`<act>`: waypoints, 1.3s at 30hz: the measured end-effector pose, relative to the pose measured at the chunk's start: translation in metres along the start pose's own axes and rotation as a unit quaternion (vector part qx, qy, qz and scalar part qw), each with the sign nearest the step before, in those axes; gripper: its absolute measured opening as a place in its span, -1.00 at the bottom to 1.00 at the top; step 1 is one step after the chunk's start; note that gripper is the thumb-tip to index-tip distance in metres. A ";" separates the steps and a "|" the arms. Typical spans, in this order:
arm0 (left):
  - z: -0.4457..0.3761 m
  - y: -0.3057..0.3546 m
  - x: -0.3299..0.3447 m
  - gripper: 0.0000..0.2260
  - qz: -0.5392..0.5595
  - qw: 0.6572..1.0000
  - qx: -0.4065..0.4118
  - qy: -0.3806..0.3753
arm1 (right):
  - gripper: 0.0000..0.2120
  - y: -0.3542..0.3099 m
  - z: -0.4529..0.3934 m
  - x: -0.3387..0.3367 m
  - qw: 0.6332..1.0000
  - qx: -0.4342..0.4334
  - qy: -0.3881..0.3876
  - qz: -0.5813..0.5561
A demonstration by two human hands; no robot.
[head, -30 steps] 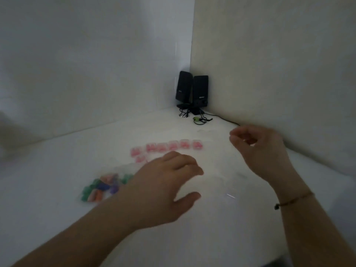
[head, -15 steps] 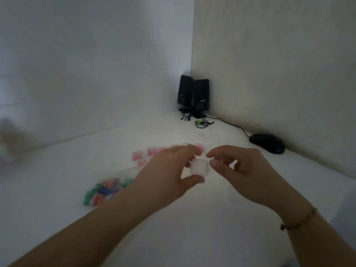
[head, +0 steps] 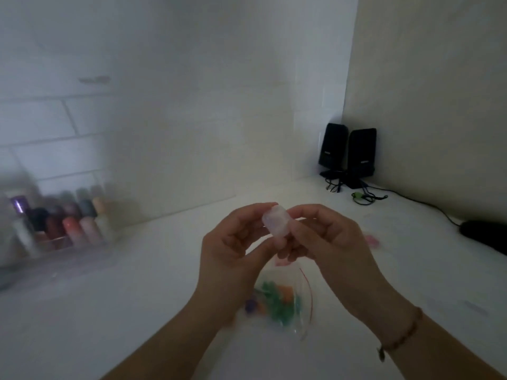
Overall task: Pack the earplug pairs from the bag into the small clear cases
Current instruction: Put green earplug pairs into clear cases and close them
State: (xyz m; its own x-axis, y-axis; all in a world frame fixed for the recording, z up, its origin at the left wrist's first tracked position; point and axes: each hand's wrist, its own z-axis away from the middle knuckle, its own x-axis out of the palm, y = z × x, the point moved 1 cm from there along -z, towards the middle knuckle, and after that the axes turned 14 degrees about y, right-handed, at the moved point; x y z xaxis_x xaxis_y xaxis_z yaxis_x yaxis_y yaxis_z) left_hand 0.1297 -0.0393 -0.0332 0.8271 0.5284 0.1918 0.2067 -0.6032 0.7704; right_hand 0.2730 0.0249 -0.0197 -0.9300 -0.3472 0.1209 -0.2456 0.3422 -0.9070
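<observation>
Centrally, both hands (head: pixel 277 242) pinch clear case (head: pixel 274 222).

Home desk: speakers (head: pixel 347 153), mouse (head: pixel 485 235).

Case (head: pixel 275 223) above bag (head: pixel 282 300), between hands (head: pixel 282 250)

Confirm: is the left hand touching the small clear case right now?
Touching. The head view shows the left hand pinching the small clear case at its fingertips, with the right hand gripping it from the other side.
</observation>
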 end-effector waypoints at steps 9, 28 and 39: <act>0.003 -0.003 0.000 -0.67 0.101 0.988 -0.116 -0.012 | -0.88 0.001 0.018 -0.009 0.916 -0.318 0.051 0.237; 0.010 -0.008 0.006 -0.75 0.144 0.974 -0.172 -0.035 | -0.87 0.003 0.021 -0.007 0.900 -0.322 0.115 0.270; 0.001 -0.005 0.001 -0.38 0.160 0.921 -0.311 -0.170 | -0.93 -0.005 0.015 -0.013 0.938 -0.258 0.029 0.229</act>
State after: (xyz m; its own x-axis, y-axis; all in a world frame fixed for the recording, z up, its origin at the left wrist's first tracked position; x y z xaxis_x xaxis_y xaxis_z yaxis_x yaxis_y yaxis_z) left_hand 0.1303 -0.0359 -0.0378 0.9316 0.1012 0.3492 -0.3279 -0.1813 0.9272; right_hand 0.2909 0.0142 -0.0226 -0.9801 -0.0183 -0.1978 0.0965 0.8267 -0.5543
